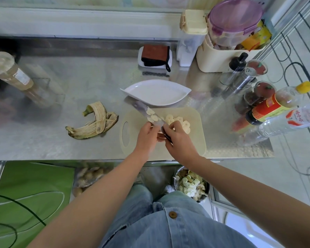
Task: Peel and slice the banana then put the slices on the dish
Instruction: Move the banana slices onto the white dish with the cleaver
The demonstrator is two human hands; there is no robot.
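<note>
– Starting nearest the body, what are the hands doing?
– The right hand is curled round the handle of the knife, with the blade laid almost flat and pointing away toward the dish. I judge it's being used as a scoop, not as a cutter.
– And the other one?
– The left hand has bent fingers up against the near side of the blade, probably to stop the load sliding off. I can't tell whether it pinches the blade or only presses on it.
– Where's the fruit?
– Several banana slices ride on the blade. A bigger heap lies on the cutting board, just beside the right hand's fingers.
– So slicing looks done?
– It seems so; no uncut piece shows. The white leaf-shaped dish sits just beyond the board, touching or nearly touching its far edge, with no slices on it. That keeps the carry short.
– And the peel?
– The banana peel is on the steel countertop, left of the board and out of the way.
</note>
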